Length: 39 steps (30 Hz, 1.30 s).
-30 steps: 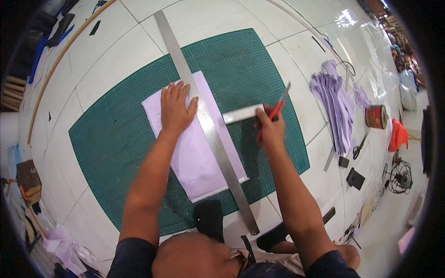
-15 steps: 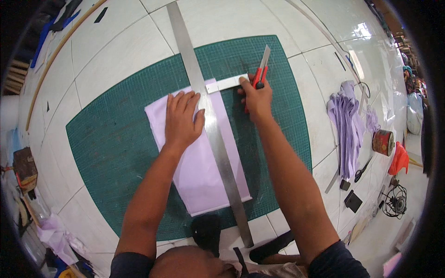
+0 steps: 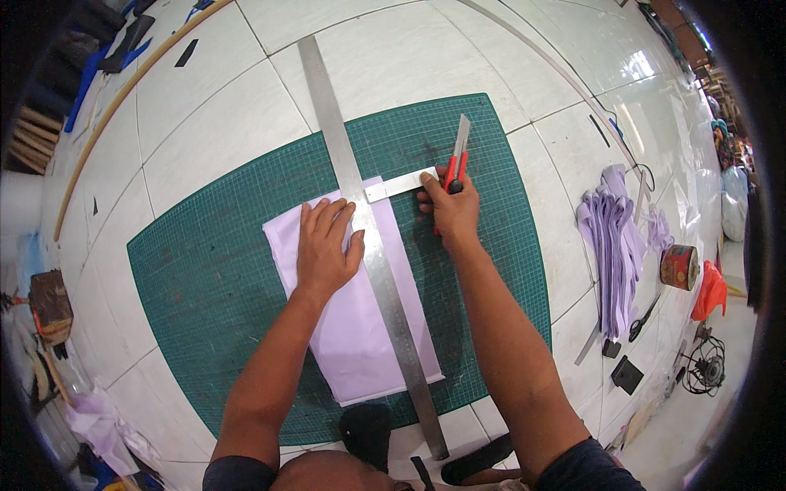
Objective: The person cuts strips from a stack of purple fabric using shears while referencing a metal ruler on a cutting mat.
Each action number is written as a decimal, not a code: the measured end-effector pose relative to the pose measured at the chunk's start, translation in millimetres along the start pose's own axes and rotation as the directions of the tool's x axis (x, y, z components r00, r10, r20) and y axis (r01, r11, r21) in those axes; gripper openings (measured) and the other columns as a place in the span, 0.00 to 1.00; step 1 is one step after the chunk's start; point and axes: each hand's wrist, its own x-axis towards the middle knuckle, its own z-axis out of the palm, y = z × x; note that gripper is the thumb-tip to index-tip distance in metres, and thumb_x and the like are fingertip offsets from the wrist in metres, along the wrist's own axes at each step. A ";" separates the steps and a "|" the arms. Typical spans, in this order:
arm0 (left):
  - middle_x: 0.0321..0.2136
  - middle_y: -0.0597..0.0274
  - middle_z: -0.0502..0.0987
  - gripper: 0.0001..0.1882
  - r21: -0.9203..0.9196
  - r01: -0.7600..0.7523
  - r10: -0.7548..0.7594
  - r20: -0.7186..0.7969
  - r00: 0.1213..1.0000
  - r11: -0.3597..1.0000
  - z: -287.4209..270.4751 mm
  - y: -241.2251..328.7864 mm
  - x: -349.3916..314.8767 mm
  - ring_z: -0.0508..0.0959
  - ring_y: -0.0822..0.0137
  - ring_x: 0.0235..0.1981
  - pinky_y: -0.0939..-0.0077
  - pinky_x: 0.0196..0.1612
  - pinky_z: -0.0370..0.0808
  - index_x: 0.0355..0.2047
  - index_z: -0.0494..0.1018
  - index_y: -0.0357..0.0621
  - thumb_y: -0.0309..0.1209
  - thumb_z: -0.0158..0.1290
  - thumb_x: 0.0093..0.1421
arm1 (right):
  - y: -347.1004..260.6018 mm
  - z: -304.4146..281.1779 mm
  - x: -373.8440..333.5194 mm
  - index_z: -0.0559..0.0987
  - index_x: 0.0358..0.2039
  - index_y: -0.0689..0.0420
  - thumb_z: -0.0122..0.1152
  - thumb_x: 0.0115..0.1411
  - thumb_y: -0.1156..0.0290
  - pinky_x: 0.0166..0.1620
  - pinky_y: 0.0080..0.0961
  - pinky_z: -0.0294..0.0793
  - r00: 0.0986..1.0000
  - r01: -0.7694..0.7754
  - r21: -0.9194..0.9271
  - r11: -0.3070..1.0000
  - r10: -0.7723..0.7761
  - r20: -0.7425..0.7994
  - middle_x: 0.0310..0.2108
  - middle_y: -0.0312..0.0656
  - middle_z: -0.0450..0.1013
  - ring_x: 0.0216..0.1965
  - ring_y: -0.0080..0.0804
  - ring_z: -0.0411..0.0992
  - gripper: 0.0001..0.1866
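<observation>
A folded piece of lilac fabric (image 3: 344, 335) lies on a green cutting mat (image 3: 213, 319), with a long steel ruler (image 3: 383, 282) laid lengthwise over it near its right side. My left hand (image 3: 329, 250) rests on the fabric, fingers spread, its fingertips close to the ruler's left edge. In my right hand (image 3: 456, 209) are a red box cutter (image 3: 458, 164), blade out and pointing away from me, and a short white strip (image 3: 401, 185). The strip's left end lies over the fabric's far end, next to the ruler. My thumb presses on the strip's right end.
On the tiled floor to the right lie a bundle of lilac fabric strips (image 3: 607, 254), a round tin (image 3: 679, 267), black scissors (image 3: 642, 321) and a flat black piece (image 3: 626, 374). More lilac cloth (image 3: 102, 421) is at lower left. A long curved wooden strip (image 3: 106, 106) lies at far left.
The whole scene sits lower in the picture as the view has shifted. Both hands, the ruler, the strip and the fabric keep about the same places relative to each other.
</observation>
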 end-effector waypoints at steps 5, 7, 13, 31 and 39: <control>0.54 0.51 0.72 0.24 0.006 0.008 -0.008 0.007 1.000 1.000 -1.4 -0.2 -2.3 0.67 0.46 0.61 0.42 0.69 0.54 0.54 0.74 0.41 0.31 0.59 0.55 | 6.5 3.4 -0.3 0.73 0.49 0.66 0.69 0.60 0.68 0.29 0.23 0.78 0.999 0.052 0.031 0.998 -0.052 -0.015 0.35 0.42 0.76 0.30 0.27 0.78 0.22; 0.54 0.51 0.73 0.24 0.009 -0.010 0.010 -0.016 1.000 1.000 -0.7 1.0 -2.5 0.68 0.46 0.60 0.42 0.68 0.55 0.53 0.75 0.40 0.31 0.58 0.55 | 7.4 0.8 0.7 0.73 0.49 0.66 0.69 0.60 0.68 0.30 0.24 0.79 0.998 0.062 0.042 0.997 -0.062 -0.008 0.35 0.43 0.76 0.31 0.27 0.78 0.22; 0.54 0.50 0.73 0.23 0.056 -0.060 0.063 -0.054 0.997 0.997 2.4 -0.2 -5.2 0.69 0.45 0.59 0.41 0.67 0.56 0.52 0.75 0.38 0.33 0.56 0.57 | 0.0 -24.0 -25.2 0.72 0.52 0.65 0.67 0.62 0.69 0.32 0.23 0.79 0.999 -0.017 0.114 0.993 0.022 -0.035 0.38 0.43 0.77 0.33 0.28 0.78 0.22; 0.69 0.45 0.54 0.71 0.406 -0.107 -0.171 0.590 0.789 0.907 -47.3 43.6 24.9 0.51 0.48 0.72 0.48 0.73 0.47 0.68 0.53 0.32 0.69 0.67 0.33 | 98.8 -178.9 -249.0 0.75 0.49 0.62 0.68 0.61 0.63 0.28 0.21 0.74 0.968 -0.219 -0.092 0.971 0.204 -0.147 0.34 0.39 0.77 0.32 0.25 0.78 0.21; 0.70 0.39 0.50 0.80 0.442 -0.121 -0.205 0.620 0.758 0.889 -39.6 42.1 21.2 0.48 0.44 0.73 0.52 0.73 0.48 0.70 0.45 0.30 0.65 0.73 0.27 | 102.7 -167.1 -253.1 0.76 0.49 0.63 0.68 0.60 0.62 0.27 0.22 0.72 0.966 -0.182 -0.066 0.981 0.166 -0.198 0.30 0.39 0.77 0.29 0.25 0.76 0.21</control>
